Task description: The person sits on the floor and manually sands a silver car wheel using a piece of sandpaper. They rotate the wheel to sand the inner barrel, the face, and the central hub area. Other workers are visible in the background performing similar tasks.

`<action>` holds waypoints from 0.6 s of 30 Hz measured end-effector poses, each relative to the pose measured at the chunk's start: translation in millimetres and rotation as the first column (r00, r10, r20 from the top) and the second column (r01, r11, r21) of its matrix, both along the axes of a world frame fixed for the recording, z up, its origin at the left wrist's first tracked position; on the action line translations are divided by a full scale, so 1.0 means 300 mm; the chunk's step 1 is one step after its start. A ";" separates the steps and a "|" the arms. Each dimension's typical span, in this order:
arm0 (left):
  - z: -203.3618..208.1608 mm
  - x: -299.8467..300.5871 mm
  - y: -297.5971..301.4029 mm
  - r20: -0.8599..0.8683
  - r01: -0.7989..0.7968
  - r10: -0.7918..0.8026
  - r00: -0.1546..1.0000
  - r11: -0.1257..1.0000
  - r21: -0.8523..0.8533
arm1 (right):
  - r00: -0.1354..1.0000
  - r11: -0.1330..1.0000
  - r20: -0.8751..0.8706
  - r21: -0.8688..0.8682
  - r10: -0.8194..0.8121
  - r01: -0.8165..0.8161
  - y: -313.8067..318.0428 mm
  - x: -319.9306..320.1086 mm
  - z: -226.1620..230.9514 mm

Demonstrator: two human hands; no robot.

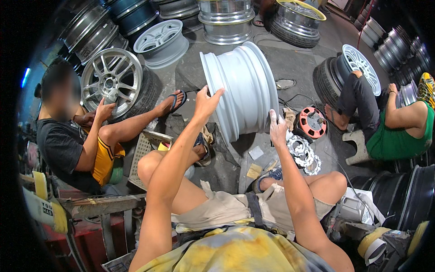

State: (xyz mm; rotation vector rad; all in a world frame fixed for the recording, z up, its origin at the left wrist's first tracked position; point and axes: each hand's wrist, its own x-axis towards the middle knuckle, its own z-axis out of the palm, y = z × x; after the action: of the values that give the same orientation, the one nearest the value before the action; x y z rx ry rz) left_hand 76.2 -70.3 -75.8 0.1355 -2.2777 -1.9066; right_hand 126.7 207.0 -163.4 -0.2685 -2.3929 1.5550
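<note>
A wide, pale grey wheel rim [244, 90] without a tyre stands on its tread side in front of me, its smooth barrel facing up towards me. My left hand [209, 101] is closed on its left lip, with the thumb and a finger showing along the edge. On the lower right lip, my right hand [277, 128] is closed too, its fingertips whitened with dust and partly hidden. Just right of that hand lie a crumpled tan cloth [289, 119] and a round red and black disc-shaped thing [311, 123]. Silvery scalloped rings [304, 153] rest below the disc.
At left a person in black [59, 145] holds something against a silver spoked wheel [111, 81]. A person in green [398, 131] sits at right near another wheel [361, 68]. Stacked rims [226, 20] stand behind. A perforated crate [140, 158] and sandpaper pieces [254, 171] lie near my feet.
</note>
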 end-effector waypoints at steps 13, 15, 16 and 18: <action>-0.041 0.076 -0.004 -0.055 0.101 -0.106 0.993 0.991 -0.083 | 1.000 0.999 -0.013 0.038 0.009 -0.009 0.050 0.055 -0.102; -0.064 0.128 -0.007 -0.081 0.152 -0.166 0.983 0.976 -0.155 | 0.998 0.997 -0.052 0.080 0.025 -0.021 0.068 0.074 -0.134; -0.080 0.166 0.004 -0.057 0.168 -0.182 0.982 0.967 -0.192 | 0.999 0.997 -0.050 0.080 0.018 -0.014 0.072 0.085 -0.134; -0.112 0.273 0.041 -0.007 0.201 -0.211 0.977 0.941 -0.272 | 0.999 0.997 -0.047 0.071 0.004 -0.001 0.076 0.106 -0.128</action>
State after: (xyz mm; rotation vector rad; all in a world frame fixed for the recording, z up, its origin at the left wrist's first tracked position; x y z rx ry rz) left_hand 158.1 -57.9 -109.3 -0.1788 -2.5862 -1.6439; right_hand 158.6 229.9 -201.8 -0.2119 -2.4071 1.4568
